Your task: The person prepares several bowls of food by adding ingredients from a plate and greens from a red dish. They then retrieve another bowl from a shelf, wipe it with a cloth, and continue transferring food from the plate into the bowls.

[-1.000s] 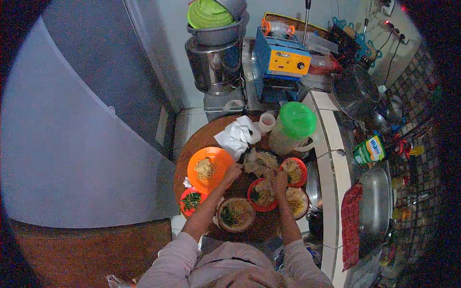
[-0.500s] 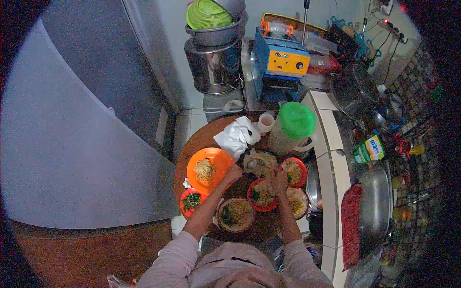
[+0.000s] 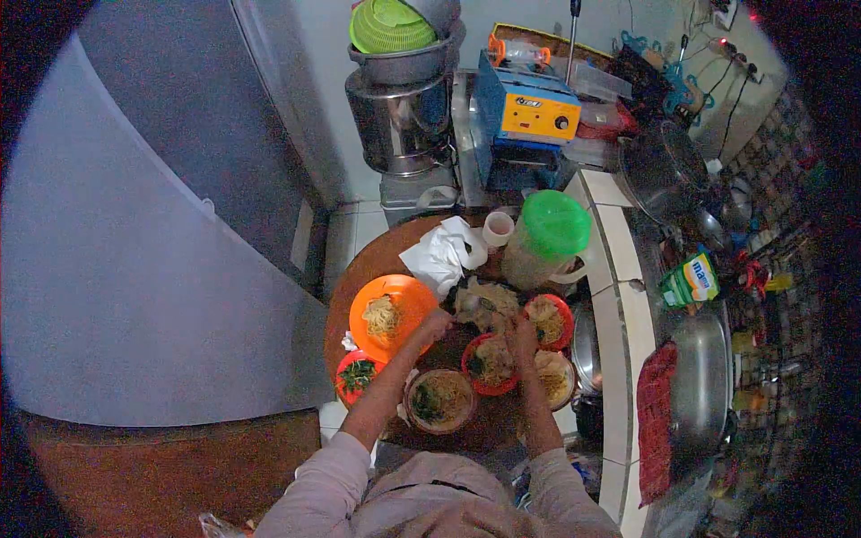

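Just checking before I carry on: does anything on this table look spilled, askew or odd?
A small crumpled white scrap lies loose beside the orange plate, looking like litter near the food. The plate seems to overlap the red bowl of greens. I can't make out a spill in this grainy view.

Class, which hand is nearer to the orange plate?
Left. The left hand is at the right edge of the orange plate; the right hand is farther, near two red bowls.

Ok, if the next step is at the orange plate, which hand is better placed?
Left, I'd judge. The left hand is close beside the orange plate; the right hand is farther off, by two red bowls. I can't tell whether the left grip is free.
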The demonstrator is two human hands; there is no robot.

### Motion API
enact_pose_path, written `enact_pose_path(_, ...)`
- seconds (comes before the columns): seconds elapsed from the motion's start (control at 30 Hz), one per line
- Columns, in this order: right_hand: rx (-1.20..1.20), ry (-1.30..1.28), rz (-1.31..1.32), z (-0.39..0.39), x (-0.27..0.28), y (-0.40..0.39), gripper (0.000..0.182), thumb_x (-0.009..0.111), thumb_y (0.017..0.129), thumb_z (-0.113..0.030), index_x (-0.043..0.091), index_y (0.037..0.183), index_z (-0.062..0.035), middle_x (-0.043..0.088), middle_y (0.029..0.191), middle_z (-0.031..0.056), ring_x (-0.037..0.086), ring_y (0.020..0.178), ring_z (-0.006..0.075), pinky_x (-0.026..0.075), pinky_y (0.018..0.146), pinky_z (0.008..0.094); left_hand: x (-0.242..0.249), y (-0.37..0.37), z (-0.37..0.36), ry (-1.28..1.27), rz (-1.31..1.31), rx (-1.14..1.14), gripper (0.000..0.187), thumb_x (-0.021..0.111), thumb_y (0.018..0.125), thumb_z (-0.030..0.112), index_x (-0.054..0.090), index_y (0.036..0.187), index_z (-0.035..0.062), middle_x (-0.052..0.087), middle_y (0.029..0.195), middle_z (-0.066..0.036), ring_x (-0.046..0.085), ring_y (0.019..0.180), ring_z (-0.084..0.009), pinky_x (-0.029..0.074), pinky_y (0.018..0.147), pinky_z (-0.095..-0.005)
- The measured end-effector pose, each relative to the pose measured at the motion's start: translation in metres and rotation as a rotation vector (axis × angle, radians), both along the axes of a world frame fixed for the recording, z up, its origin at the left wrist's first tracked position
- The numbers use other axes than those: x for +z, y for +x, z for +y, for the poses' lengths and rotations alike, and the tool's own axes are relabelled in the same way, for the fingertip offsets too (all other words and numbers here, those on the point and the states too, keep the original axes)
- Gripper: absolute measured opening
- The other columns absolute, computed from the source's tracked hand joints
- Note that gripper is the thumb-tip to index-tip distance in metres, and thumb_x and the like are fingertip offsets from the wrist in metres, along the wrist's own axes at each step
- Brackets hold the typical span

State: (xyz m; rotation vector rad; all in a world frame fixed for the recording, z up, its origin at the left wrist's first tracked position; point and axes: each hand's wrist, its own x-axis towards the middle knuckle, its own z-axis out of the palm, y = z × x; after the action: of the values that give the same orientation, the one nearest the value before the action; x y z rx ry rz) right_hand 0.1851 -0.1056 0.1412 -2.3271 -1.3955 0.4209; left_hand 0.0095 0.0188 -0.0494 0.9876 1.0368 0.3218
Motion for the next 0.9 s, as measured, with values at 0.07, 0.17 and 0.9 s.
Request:
enact_pose_path(0.07, 0.027, 0.065, -0.037, -0.001, -0.025, 0.01, 0.03, 0.047, 0.078, -0.028, 0.057, 0.098, -0.0073, 0.056, 0.076, 0.02, 0.055, 0.07, 0.034, 0.043, 0.063, 0.0424, 0.002, 0.003, 0.005, 0.0, 0.085, -0.028, 0.019, 0.056, 0.072, 0.026, 0.056, 0.072, 0.0068, 0.048, 0.049, -0.002, 0.038, 0.032, -0.0136, 0.029, 0.029, -0.0267)
enact_pose_path(0.17, 0.082, 0.262, -0.183, -0.003, -0.042, 0.019, 0.03, 0.047, 0.078, -0.028, 0.056, 0.098, -0.0072, 0.056, 0.077, 0.0209, 0.055, 0.071, 0.034, 0.043, 0.063, 0.0429, 0.04, -0.002, 0.0, 0.041, 0.248, -0.15, 0.018, 0.055, 0.072, 0.024, 0.055, 0.07, 0.0065, 0.05, 0.054, -0.002, 0.039, 0.034, -0.013, 0.03, 0.031, -0.0265)
enact_pose_path(0.9, 0.011, 0.021, -0.119, -0.001, -0.018, 0.011, 0.029, 0.051, 0.075, -0.032, 0.059, 0.089, -0.0082, 0.057, 0.075, 0.0194, 0.055, 0.069, 0.0342, 0.044, 0.063, 0.0411, 0.123, -0.011, -0.022, 0.05, 0.005, -0.069, 0.02, 0.053, 0.073, 0.022, 0.052, 0.063, 0.0046, 0.04, 0.043, -0.003, 0.034, 0.03, -0.0144, 0.025, 0.027, -0.0273)
